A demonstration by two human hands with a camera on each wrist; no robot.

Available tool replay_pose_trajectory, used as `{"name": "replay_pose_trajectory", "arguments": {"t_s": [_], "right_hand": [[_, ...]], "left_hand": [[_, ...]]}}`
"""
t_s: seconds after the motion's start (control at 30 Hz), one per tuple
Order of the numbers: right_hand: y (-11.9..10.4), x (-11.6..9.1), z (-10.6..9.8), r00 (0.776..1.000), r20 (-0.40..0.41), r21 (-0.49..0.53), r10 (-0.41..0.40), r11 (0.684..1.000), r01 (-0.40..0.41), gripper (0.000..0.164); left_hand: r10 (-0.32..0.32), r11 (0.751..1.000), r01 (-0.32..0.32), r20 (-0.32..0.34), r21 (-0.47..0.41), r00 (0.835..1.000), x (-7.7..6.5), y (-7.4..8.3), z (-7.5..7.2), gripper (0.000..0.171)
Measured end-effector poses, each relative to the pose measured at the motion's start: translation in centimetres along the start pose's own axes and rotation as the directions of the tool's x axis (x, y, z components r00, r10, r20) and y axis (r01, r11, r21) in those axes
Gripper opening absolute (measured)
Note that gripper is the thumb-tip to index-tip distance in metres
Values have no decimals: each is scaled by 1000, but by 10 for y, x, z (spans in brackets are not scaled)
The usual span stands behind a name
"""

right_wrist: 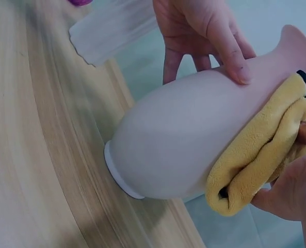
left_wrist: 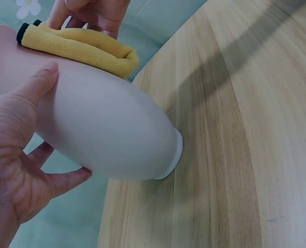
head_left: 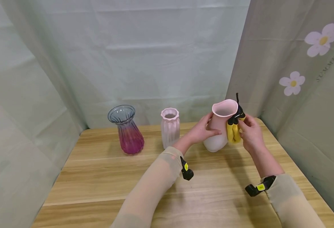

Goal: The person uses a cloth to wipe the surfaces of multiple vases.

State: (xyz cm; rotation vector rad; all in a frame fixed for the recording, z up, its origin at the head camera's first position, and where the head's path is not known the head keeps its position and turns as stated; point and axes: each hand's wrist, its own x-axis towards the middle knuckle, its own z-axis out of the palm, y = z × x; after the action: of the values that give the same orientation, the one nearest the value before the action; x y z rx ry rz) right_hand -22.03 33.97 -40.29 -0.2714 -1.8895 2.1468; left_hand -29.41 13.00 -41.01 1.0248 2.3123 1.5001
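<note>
My left hand (head_left: 201, 130) holds a pink-to-white vase (head_left: 216, 139) from its left side, thumb on the front and fingers reaching behind. The vase has a wavy flared rim and leans slightly to the right; its foot is close to the tabletop, and I cannot tell if it touches. On its right side my right hand (head_left: 253, 133) grips a folded yellow cloth (head_left: 234, 132) with black edging and a black loop. In the right wrist view the cloth (right_wrist: 261, 144) lies against the vase wall, with the thumb and fingers at its outer side.
A ribbed white-pink vase (head_left: 170, 131) stands left of the held one. Farther left is a glass vase (head_left: 130, 136), blue-grey fading to magenta. The wooden table (head_left: 98, 183) ends at pale curtains (head_left: 155, 63) behind and at both sides.
</note>
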Motion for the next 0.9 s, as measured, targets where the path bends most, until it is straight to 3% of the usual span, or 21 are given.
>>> {"name": "replay_pose_trajectory", "arguments": {"t_s": [0.27, 0.53, 0.7, 0.9], "right_hand": [[11, -3, -1, 1000, -5, -121, 25, 992, -25, 19], [47, -4, -10, 990, 5, 13, 138, 990, -138, 8], [72, -4, -15, 970, 16, 153, 243, 958, -242, 17], [79, -5, -12, 966, -24, 226, 259, 942, -247, 18]], "left_hand": [[24, 1000, -24, -5, -9, 1000, 1, -3, 0, 90], [45, 999, -46, -5, -25, 999, 1, -3, 0, 89], [44, 998, -44, -3, -33, 999, 2, -3, 1, 89], [41, 998, -41, -1, -52, 999, 2, -2, 2, 89]]}}
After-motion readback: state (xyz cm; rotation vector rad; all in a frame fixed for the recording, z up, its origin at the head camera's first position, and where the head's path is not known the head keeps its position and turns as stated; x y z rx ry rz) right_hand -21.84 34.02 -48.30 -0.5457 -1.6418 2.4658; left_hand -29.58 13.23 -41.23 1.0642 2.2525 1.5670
